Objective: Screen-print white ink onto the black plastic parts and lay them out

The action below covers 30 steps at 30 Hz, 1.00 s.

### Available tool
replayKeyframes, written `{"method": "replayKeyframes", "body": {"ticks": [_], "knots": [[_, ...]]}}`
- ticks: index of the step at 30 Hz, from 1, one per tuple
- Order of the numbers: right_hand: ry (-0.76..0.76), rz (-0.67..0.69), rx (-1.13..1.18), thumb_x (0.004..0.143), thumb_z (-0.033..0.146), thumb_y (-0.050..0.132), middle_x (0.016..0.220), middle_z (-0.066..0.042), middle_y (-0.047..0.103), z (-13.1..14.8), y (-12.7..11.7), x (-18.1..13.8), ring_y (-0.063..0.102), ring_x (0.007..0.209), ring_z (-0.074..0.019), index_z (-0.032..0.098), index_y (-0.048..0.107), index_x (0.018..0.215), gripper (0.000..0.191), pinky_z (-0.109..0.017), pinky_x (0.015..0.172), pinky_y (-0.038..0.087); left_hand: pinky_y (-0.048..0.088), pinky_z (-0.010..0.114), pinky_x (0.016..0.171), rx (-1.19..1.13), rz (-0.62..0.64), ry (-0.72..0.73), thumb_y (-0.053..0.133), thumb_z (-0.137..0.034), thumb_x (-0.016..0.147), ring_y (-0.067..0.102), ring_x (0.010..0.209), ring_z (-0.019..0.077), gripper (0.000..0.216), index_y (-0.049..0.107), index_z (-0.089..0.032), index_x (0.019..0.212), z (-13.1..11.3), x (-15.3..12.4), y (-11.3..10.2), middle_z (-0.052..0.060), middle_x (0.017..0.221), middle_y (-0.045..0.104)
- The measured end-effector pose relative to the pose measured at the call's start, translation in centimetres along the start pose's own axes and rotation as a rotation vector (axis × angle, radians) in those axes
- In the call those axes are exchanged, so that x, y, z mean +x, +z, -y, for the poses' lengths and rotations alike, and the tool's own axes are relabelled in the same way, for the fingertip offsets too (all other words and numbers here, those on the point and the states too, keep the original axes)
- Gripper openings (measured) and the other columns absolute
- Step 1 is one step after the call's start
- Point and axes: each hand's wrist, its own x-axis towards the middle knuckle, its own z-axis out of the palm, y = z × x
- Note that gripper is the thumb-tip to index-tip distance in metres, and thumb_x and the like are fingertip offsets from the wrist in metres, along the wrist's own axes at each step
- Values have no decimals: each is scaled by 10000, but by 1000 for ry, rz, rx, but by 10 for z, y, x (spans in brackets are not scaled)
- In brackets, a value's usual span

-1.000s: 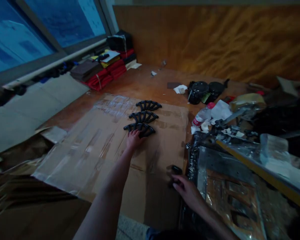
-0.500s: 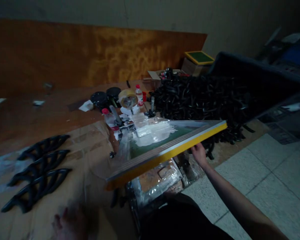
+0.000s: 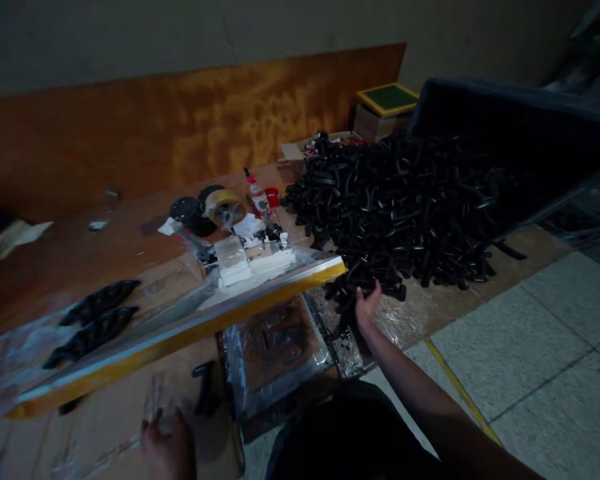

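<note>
My right hand (image 3: 369,308) is at the near edge of a heap of black curved plastic pieces (image 3: 380,200), its thumb and fingers apart. Whether it touches a piece is unclear. My left hand (image 3: 167,441), dim and partly blurred, hovers low over the cardboard with fingers apart and nothing visible in them. Close to it lies a loose black piece (image 3: 206,388). A tilted screen-printing frame (image 3: 195,335) with a yellow edge and white ink (image 3: 260,268) on its mesh spans the space ahead of both hands. Beneath it shows a plastic-wrapped printing base (image 3: 280,347).
Several joined black pieces (image 3: 93,330) lie at left, partly behind the frame. Further back are a tape roll (image 3: 225,207), a red-capped bottle (image 3: 257,193) and black tubs (image 3: 186,210). A large dark bin (image 3: 525,113) lies tipped behind the heap.
The view has shifted, and the screen frame now sits further left and more edge-on. My right hand has come away from the frame's edge to the heap. The base is more exposed.
</note>
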Motion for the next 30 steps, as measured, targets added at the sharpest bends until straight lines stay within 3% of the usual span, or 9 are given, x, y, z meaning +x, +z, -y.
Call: {"method": "replayKeyframes", "body": {"ticks": [3, 7, 12, 16, 19, 22, 24, 27, 30], "knots": [[36, 187, 78, 803, 515, 519, 1156, -145, 579, 15, 16, -6, 572, 996, -225, 118, 480, 1254, 603, -370, 920, 453, 373, 571, 1074, -25, 4, -139, 462, -572, 831, 433, 1342, 413, 650, 552, -142, 1310, -15, -9, -12, 182, 1501, 425], [-66, 395, -76, 863, 465, 479, 873, -56, 639, 19, -7, 10, 605, 805, -210, 157, 552, 1166, 438, -347, 793, 485, 368, 567, 1086, -39, -11, -170, 418, -590, 861, 433, 1350, 393, 623, 548, -194, 1324, -21, -32, -27, 140, 1500, 441], [-524, 509, -391, 879, 243, 431, 1115, -129, 617, 32, -34, 30, 587, 1029, -236, 154, 610, 1162, 346, -372, 928, 468, 405, 583, 1044, -34, 31, -235, 429, -557, 866, 484, 1300, 402, 563, 589, -202, 1272, -10, -59, -29, 144, 1479, 467], [-765, 591, -641, 848, 116, 437, 1287, -139, 567, 68, -15, 44, 545, 1146, -249, 185, 554, 1328, 499, -354, 924, 484, 444, 547, 1014, -61, 34, -173, 445, -507, 873, 523, 1259, 371, 524, 611, -179, 1246, -3, -57, -19, 148, 1461, 486], [-799, 734, -930, 785, 66, 499, 1245, -148, 609, 97, 6, 57, 585, 1102, -271, 202, 573, 1323, 560, -366, 869, 503, 431, 485, 1037, -90, 29, -94, 439, -476, 883, 516, 1271, 325, 502, 626, -152, 1218, -6, -42, -13, 145, 1451, 497], [-766, 822, -1112, 770, 79, 539, 1108, -147, 665, 119, 13, 65, 638, 1009, -269, 185, 667, 1162, 426, -371, 838, 504, 422, 435, 1055, -138, 34, -11, 438, -439, 898, 497, 1298, 290, 469, 639, -131, 1189, -12, -25, -14, 154, 1438, 508], [-790, 785, -1101, 788, 113, 542, 1061, -170, 670, 131, 9, 62, 644, 988, -285, 143, 668, 1130, 365, -389, 843, 495, 424, 412, 1059, -186, 31, 30, 441, -414, 904, 496, 1302, 269, 438, 647, -129, 1164, -18, -17, -19, 153, 1417, 529], [-824, 691, -862, 833, 214, 534, 1042, -189, 659, 142, 1, 37, 637, 962, -295, 93, 637, 1137, 343, -404, 847, 488, 435, 395, 1053, -277, 24, 48, 467, -384, 898, 526, 1276, 248, 385, 661, -131, 1115, -33, -8, -29, 149, 1360, 581], [-796, 849, -474, 822, 245, 549, 992, -108, 662, 146, 3, -16, 625, 925, -241, 148, 647, 1081, 294, -369, 847, 493, 460, 382, 1026, -417, -6, 72, 484, -356, 895, 587, 1196, 222, 337, 667, -137, 1074, -62, 3, -41, 134, 1258, 650]]}}
